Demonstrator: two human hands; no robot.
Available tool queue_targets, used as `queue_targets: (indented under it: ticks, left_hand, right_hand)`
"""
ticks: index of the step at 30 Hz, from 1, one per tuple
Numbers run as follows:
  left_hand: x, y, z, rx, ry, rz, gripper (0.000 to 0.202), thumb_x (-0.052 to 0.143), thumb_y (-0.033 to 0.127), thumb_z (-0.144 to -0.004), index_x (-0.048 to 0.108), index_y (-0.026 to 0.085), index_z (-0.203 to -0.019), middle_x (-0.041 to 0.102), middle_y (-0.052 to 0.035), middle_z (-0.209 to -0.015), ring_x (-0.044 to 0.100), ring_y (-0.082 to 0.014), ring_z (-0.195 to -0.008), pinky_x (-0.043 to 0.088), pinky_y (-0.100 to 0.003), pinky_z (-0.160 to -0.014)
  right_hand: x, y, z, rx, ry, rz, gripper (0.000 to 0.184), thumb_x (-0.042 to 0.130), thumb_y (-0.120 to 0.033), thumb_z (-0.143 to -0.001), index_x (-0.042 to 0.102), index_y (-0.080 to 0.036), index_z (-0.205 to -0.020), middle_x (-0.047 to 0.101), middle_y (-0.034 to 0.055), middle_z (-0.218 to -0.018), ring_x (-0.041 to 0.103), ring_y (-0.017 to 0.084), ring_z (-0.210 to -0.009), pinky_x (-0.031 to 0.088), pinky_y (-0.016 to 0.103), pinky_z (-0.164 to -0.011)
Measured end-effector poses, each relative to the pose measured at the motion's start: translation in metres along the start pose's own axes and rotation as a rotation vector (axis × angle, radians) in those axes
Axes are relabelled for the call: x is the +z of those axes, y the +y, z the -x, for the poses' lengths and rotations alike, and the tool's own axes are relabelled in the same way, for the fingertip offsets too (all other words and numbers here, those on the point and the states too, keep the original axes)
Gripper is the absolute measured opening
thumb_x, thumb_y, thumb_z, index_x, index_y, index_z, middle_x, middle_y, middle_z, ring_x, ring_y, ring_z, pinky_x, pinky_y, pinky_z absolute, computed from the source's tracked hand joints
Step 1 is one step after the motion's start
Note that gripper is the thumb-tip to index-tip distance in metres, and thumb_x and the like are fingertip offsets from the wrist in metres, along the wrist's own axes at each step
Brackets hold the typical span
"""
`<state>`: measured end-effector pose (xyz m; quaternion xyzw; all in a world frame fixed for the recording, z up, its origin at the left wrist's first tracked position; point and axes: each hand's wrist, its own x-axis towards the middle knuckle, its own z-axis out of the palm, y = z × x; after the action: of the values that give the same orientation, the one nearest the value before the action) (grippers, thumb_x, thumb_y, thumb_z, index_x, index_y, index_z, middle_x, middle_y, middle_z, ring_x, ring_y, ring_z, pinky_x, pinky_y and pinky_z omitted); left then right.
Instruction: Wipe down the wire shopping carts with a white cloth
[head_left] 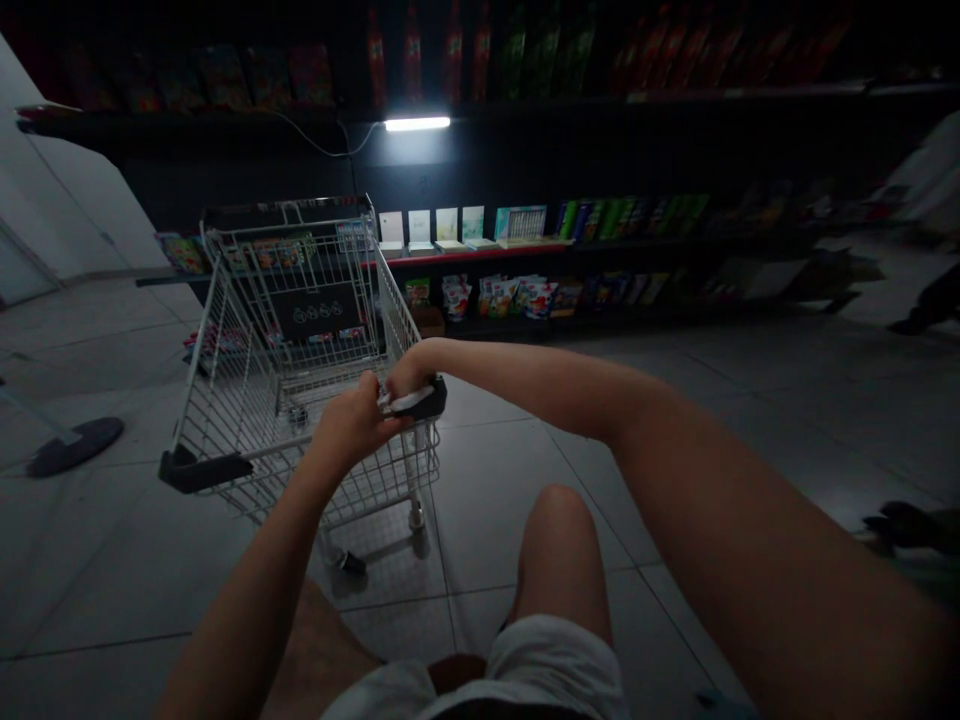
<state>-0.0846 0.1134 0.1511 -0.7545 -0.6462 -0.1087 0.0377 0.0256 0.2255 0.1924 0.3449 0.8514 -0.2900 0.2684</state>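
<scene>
Fingers of the left hand (354,418) and right hand (409,372) clenched around the black-and-white plastic handle (424,400) of a silver wire shopping cart (240,430), with a long black shelf unit (465,255) of colourful packets well beyond the fingers.

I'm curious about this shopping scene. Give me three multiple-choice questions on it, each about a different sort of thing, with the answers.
1. Where are the person's left hand and right hand?
A. On the handle of the wire shopping cart
B. Inside the basket
C. On a shelf

2. What colour does the strip lamp above the lower shelves shine?
A. Red
B. White
C. Green

3. How is the person's knee covered?
A. By long trousers
B. Not at all: it is bare below pale shorts
C. By a bandage

Answers:
1. A: both hands close around the handle.
2. B: the tube glows white.
3. B: bare skin shows above the shorts' hem.
</scene>
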Motion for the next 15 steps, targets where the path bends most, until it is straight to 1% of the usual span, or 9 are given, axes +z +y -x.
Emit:
queue_targets:
  ticks: [2,4,6,8,9,10,12,13,15]
  left_hand:
    - [0.0,-0.001,0.0,0.01,0.001,0.01,0.051,0.064,0.055,-0.082,0.045,0.019,-0.112,0.073,-0.0109,-0.095,0.07,-0.029,-0.087,0.041,-0.031,-0.064]
    - [-0.001,-0.002,0.001,0.027,0.003,0.037,0.053,0.065,0.054,-0.081,0.046,0.018,-0.115,0.073,-0.0107,-0.096,0.07,-0.0282,-0.088,0.041,-0.03,-0.064]
    - [-0.002,-0.002,0.002,0.038,0.0,0.066,0.055,0.065,0.053,-0.081,0.046,0.017,-0.117,0.073,-0.0107,-0.096,0.07,-0.0272,-0.085,0.041,-0.03,-0.064]
    - [-0.003,-0.001,0.004,0.04,-0.017,0.08,0.054,0.066,0.052,-0.081,0.048,0.017,-0.119,0.074,-0.0092,-0.094,0.069,-0.0256,-0.083,0.041,-0.03,-0.063]
    - [-0.004,-0.001,0.005,0.05,-0.021,0.08,0.052,0.065,0.051,-0.082,0.049,0.019,-0.12,0.074,-0.0077,-0.095,0.069,-0.0248,-0.083,0.041,-0.029,-0.063]
    - [-0.004,0.0,0.006,0.078,-0.022,0.073,0.049,0.063,0.049,-0.084,0.051,0.022,-0.122,0.075,-0.0062,-0.097,0.07,-0.0242,-0.087,0.041,-0.029,-0.064]
    - [-0.004,0.002,0.006,0.153,-0.025,0.036,0.038,0.058,0.045,-0.089,0.056,0.028,-0.123,0.075,-0.0029,-0.104,0.069,-0.0238,-0.094,0.041,-0.028,-0.066]
    - [-0.004,0.003,0.006,0.185,-0.035,0.009,0.033,0.055,0.043,-0.091,0.058,0.03,-0.121,0.075,-0.0022,-0.105,0.069,-0.0241,-0.095,0.04,-0.029,-0.065]
    - [-0.005,0.005,0.004,0.22,-0.074,-0.034,0.029,0.052,0.041,-0.092,0.064,0.029,-0.115,0.076,-0.003,-0.101,0.07,-0.0249,-0.091,0.039,-0.029,-0.064]
  right_hand:
    - [-0.002,-0.003,0.01,0.029,0.093,0.016,0.016,0.069,-0.013,-0.073,0.07,-0.006,-0.087,0.055,-0.0018,-0.068,0.055,0.014,-0.071,0.045,0.029,-0.069]
    - [-0.011,-0.003,0.032,0.027,0.231,-0.017,0.009,0.066,-0.006,-0.07,0.07,-0.007,-0.078,0.056,-0.0004,-0.068,0.055,0.014,-0.073,0.045,0.029,-0.072]
    - [-0.021,0.002,0.062,-0.038,0.366,-0.119,0.013,0.062,-0.001,-0.068,0.069,-0.007,-0.077,0.057,0.0004,-0.069,0.055,0.014,-0.073,0.045,0.029,-0.073]
    - [-0.024,0.016,0.093,-0.116,0.521,-0.229,0.022,0.056,0.0,-0.069,0.068,-0.008,-0.085,0.058,-0.0001,-0.072,0.054,0.012,-0.071,0.045,0.027,-0.072]
    - [-0.022,0.025,0.107,-0.146,0.612,-0.273,0.027,0.052,0.0,-0.07,0.067,-0.009,-0.091,0.058,-0.0006,-0.074,0.053,0.011,-0.071,0.045,0.026,-0.071]
    - [-0.016,0.034,0.118,-0.172,0.713,-0.307,0.031,0.049,-0.001,-0.071,0.066,-0.009,-0.096,0.059,-0.0009,-0.076,0.053,0.01,-0.071,0.045,0.025,-0.072]
    - [0.005,0.051,0.128,-0.228,0.934,-0.361,0.035,0.045,-0.002,-0.074,0.064,-0.01,-0.102,0.061,-0.0003,-0.082,0.055,0.01,-0.076,0.045,0.024,-0.075]
    - [0.021,0.058,0.126,-0.259,1.052,-0.382,0.035,0.044,-0.004,-0.074,0.063,-0.01,-0.103,0.062,0.0007,-0.087,0.056,0.011,-0.08,0.045,0.024,-0.077]
    - [0.058,0.065,0.105,-0.304,1.293,-0.413,0.036,0.044,-0.006,-0.075,0.063,-0.011,-0.106,0.064,0.004,-0.097,0.059,0.015,-0.091,0.046,0.026,-0.084]
